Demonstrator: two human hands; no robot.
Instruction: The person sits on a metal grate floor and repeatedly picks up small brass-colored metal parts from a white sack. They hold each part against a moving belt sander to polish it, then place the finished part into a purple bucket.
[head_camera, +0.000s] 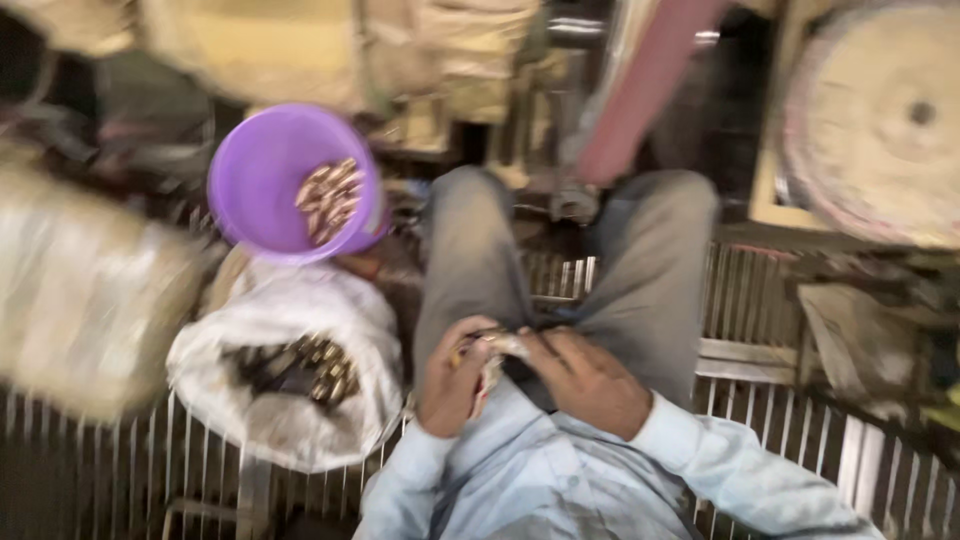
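Hands: left hand (452, 378) and right hand (585, 378) are clenched together on a small crumpled bundle (497, 347).
Left side: brass pieces are held in a purple bucket (262, 190) and a white sack (285, 400).

A small bundle (492, 350) of pale, shiny pieces sits in the lap, over the grey trousers. It is blurred, so its exact make cannot be told; it looks crumpled, with whitish and yellowish glints. The left hand (452, 378) wraps it from the left, fingers curled over its top. The right hand (587, 378) touches its right end, fingers stretched along it.
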